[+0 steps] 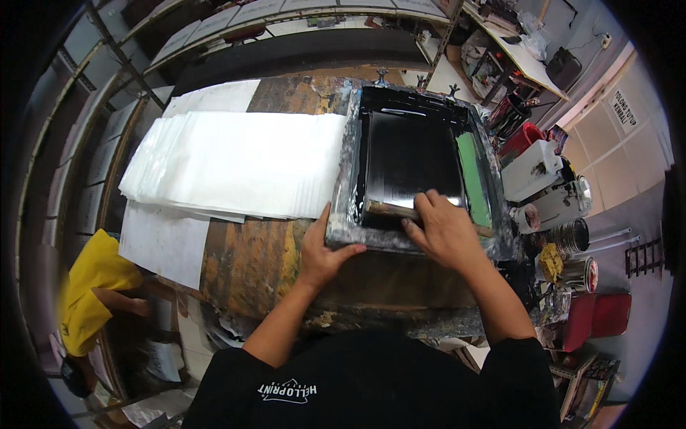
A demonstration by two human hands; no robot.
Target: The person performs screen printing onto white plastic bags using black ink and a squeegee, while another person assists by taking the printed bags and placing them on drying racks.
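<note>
A screen printing frame (344, 232) lies on the stained table, its mesh coated with glossy black ink (411, 157). A green strip (473, 175) runs down the right side of the mesh. My right hand (449, 234) is closed round the wooden handle of a squeegee (389, 209), which sits across the near end of the inked area; its blade is hidden. At the frame's near left corner, my left hand (321, 256) grips the rim, thumb along the front edge and fingers up the left side. White paper sheets (239, 164) lie fanned out left of the frame.
Wing-nut clamps (381, 76) stand at the frame's far edge. Ink-smeared containers (532, 170), cans (572, 236) and a yellow rag (550, 262) crowd the right side. A person in a yellow shirt (96, 289) is at lower left, beside metal racks (107, 43).
</note>
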